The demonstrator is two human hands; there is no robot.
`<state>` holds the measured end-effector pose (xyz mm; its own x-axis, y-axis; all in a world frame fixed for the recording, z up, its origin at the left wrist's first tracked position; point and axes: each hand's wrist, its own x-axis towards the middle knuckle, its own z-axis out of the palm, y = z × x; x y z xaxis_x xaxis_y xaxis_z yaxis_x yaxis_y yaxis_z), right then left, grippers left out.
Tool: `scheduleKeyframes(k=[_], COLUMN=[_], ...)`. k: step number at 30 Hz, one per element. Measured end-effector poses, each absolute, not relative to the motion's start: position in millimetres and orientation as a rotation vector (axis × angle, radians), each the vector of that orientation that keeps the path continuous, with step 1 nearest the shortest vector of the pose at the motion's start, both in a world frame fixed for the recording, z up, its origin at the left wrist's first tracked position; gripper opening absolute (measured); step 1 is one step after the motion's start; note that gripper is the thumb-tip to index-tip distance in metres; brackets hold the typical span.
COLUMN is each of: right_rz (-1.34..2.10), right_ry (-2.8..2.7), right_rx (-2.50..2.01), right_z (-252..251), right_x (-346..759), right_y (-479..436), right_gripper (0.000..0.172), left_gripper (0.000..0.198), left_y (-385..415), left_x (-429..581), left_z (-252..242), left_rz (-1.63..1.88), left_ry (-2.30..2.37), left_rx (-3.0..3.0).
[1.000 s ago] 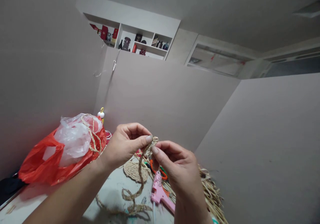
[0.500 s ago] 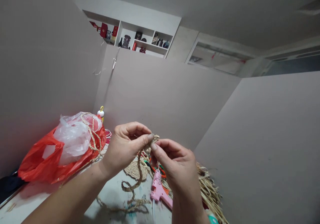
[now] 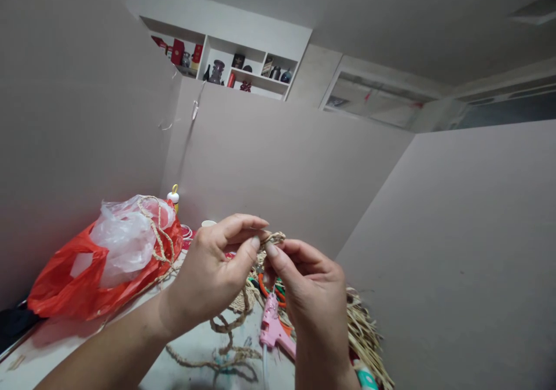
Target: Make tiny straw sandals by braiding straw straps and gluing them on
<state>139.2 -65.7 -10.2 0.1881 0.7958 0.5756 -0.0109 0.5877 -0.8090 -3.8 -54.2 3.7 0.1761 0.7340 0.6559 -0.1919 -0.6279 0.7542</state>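
Between my two hands is the coiled end of a braided straw cord (image 3: 275,237). My left hand (image 3: 217,257) pinches it from the left with thumb and fingers. From the right, my right hand (image 3: 306,283) presses its thumb and fingertips on the same small coil. The cord's tail hangs below and curls loosely on the table (image 3: 191,335). Behind the hanging cord lies a flat woven straw piece (image 3: 241,302), partly hidden. A pink glue gun (image 3: 272,323) rests just left of my right wrist, its white cable running toward me.
At left stands a red plastic bag (image 3: 65,277) with a clear bag (image 3: 124,236) and more braided cord on it. A bundle of dry straw (image 3: 367,335) lies at right. Orange-handled scissors (image 3: 264,285) sit behind the glue gun. Grey partitions (image 3: 269,158) enclose the table.
My fingers have shifted on the braided cord, and more of its coil shows above my thumbs. My left hand has moved slightly right, covering more of the woven piece.
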Motion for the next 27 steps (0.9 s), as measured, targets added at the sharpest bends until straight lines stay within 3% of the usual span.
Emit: scheduleKeyframes(k=[4, 15, 22, 27], right_rz=[0.689, 0.805, 0.763, 0.69], right_ry=[-1.248, -1.291, -1.182, -1.189], right_rx=[-0.733, -0.657, -0.596, -0.618], right_z=[-11, -9, -2, -4], right_x=[142, 146, 152, 151], right_y=[-65, -63, -64, -64], right_gripper=[0.01, 0.008, 0.018, 0.012], left_gripper=[0.028, 0.018, 0.022, 0.023], left_y=[-60, -57, -54, -55], left_x=[-4, 0, -4, -2], left_z=[6, 5, 7, 6], left_rz=[1.467, 1.482, 1.385, 1.33], left_ry=[0.504, 0.392, 0.343, 0.342], left_rx=[1.699, 1.434, 1.352, 1.361])
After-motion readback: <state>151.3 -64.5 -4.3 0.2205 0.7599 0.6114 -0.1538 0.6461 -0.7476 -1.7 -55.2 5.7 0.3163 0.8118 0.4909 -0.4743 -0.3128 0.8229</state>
